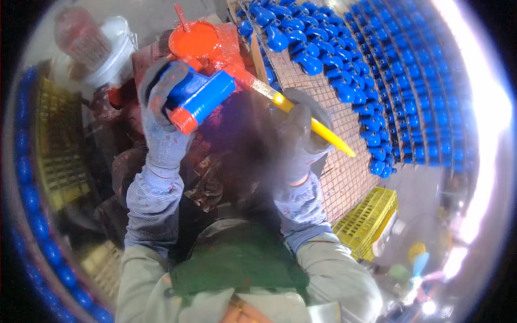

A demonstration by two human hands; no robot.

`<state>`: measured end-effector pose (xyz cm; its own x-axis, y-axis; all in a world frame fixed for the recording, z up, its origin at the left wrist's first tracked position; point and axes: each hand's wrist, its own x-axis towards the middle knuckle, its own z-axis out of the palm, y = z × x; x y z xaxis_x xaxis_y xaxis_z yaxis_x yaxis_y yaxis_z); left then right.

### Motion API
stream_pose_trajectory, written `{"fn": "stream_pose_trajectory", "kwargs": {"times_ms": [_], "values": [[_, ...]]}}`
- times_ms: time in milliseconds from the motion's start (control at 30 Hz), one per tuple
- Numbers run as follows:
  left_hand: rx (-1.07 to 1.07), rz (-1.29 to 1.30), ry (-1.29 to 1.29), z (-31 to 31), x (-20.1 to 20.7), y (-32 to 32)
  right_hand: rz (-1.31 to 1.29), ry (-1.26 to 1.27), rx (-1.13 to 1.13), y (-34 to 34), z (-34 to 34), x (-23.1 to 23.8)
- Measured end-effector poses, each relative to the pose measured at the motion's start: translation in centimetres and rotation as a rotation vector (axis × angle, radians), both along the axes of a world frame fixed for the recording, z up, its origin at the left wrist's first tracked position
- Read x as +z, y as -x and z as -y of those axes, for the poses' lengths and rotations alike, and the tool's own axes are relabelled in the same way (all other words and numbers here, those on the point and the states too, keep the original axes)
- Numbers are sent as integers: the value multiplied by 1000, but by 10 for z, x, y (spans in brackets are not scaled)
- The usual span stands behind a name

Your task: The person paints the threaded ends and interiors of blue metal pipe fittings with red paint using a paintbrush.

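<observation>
1. Left-hand fingers (155, 105) grip a blue fitting (209, 101), red at its threaded end, just below the red paint (194, 39).
2. Right-hand fingers (299, 121) grip a yellow-handled brush (328, 136), pointing toward the fitting's side.

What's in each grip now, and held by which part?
Left grip: glossy blue cylindrical fitting with red threaded end, held by its blue body's left side. Right grip: yellow-handled paintbrush, held mid-handle.

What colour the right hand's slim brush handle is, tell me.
The slim, tapered brush handle is yellow; the head view shows it.
</observation>
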<state>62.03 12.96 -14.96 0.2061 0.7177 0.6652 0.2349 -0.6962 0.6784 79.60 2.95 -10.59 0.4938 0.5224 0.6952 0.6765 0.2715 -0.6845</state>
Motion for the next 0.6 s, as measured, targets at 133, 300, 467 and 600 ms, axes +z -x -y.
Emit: {"fn": "stream_pose_trajectory", "kwargs": {"times_ms": [133, 300, 467, 600], "values": [[-370, 389, 793, 12, -14, -12, 74, 57, 135, 10, -12, -33], [-515, 586, 1190, 16, -20, -19, 78, 79, 212, 15, -22, -54], [-544, 570, 1370, 13, -16, -26, 63, 82, 214, 11, -28, -59], [-570, 645, 1461, 10, -13, -30, 56, 80, 215, 9, -31, -61]]}}
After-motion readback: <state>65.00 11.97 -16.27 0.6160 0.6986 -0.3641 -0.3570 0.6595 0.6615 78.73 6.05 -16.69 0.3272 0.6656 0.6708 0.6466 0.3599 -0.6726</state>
